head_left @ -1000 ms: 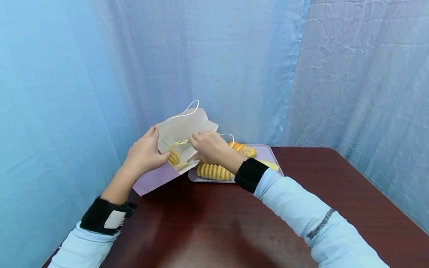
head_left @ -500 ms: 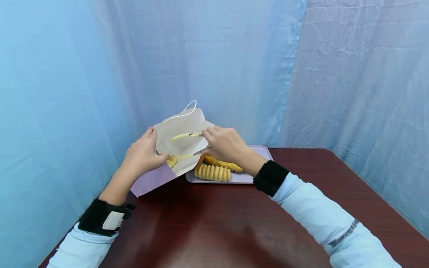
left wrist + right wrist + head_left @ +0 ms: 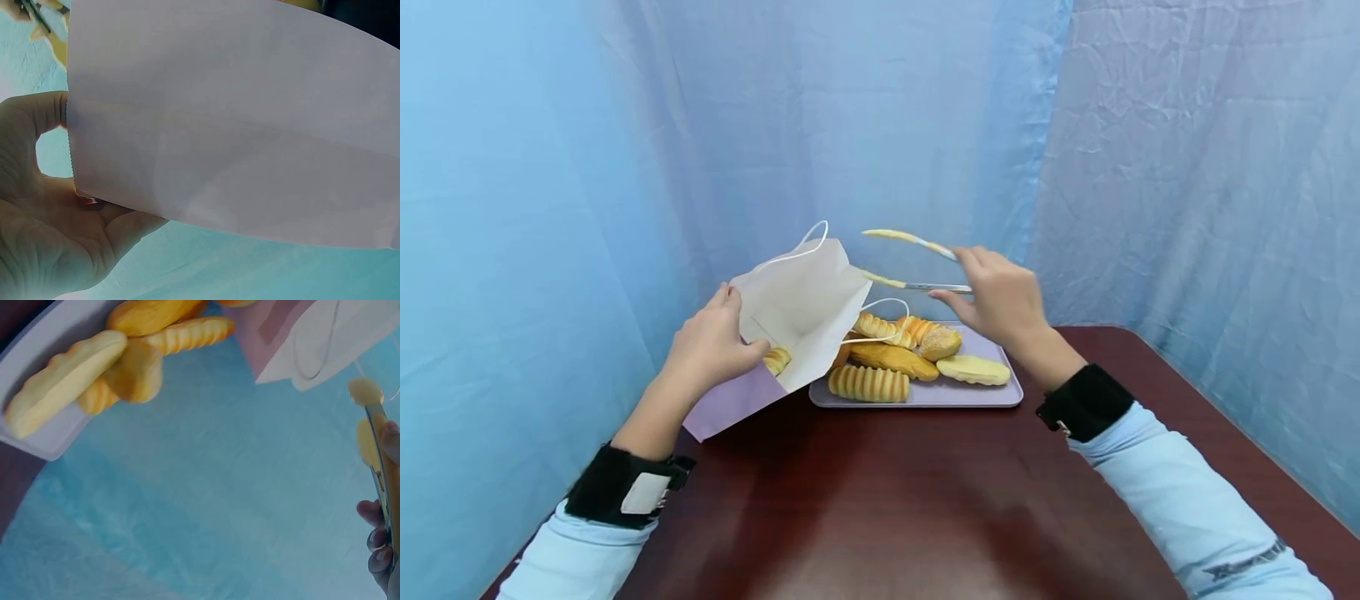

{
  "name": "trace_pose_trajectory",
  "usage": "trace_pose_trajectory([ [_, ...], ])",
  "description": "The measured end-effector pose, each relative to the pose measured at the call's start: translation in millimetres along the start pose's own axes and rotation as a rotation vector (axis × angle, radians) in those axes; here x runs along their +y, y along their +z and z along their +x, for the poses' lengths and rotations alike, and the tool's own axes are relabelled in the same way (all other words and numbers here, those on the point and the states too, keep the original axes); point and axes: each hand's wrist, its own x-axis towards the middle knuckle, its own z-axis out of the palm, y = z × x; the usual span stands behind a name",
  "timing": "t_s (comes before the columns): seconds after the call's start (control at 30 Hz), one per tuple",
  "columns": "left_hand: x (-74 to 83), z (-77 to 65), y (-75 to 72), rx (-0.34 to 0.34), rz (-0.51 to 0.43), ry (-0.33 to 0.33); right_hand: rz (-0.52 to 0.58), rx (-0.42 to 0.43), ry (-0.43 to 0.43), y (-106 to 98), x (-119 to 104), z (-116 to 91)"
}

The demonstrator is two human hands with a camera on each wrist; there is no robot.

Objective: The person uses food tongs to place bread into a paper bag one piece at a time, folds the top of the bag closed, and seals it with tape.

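My left hand (image 3: 711,346) holds the near rim of a lilac paper bag (image 3: 737,407), thumb over the edge. The bag leans over with its white mouth facing up and right, and a striped bread roll (image 3: 777,361) shows inside. In the left wrist view the bag's wall (image 3: 219,125) fills most of the picture. Above the bread tray, my right hand (image 3: 1003,304) grips metal tongs (image 3: 940,287) with yellow tips. The tongs' arms are spread with nothing between them; the right wrist view also shows these tongs (image 3: 377,434).
A lilac tray (image 3: 983,337) right of the bag carries several breads: a striped roll (image 3: 868,384), a long brown loaf (image 3: 895,360), a pale bun (image 3: 973,370) and a sesame-topped one (image 3: 942,342). A white bag handle (image 3: 907,312) hangs over them. Blue curtains (image 3: 925,125) border the dark table (image 3: 880,500).
My right hand has drawn the tongs out of the bag, up and to the right, leaving the striped roll inside. The tongs have spread wider. My left hand stays on the bag.
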Motion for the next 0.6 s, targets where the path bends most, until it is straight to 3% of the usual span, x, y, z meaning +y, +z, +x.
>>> trace_pose_trajectory([
  [0.17, -0.9, 0.0, -2.0, 0.002, -0.004, 0.000, -0.034, 0.013, 0.139, 0, 27, -26],
  [0.3, -1.9, -1.5, -3.9, 0.007, -0.002, -0.002, -0.055, -0.035, 0.200, 6, 41, -51],
  [0.6, -2.5, -4.2, -4.0, 0.003, 0.005, -0.012, -0.009, -0.382, 0.268, 15, 56, -96],
])
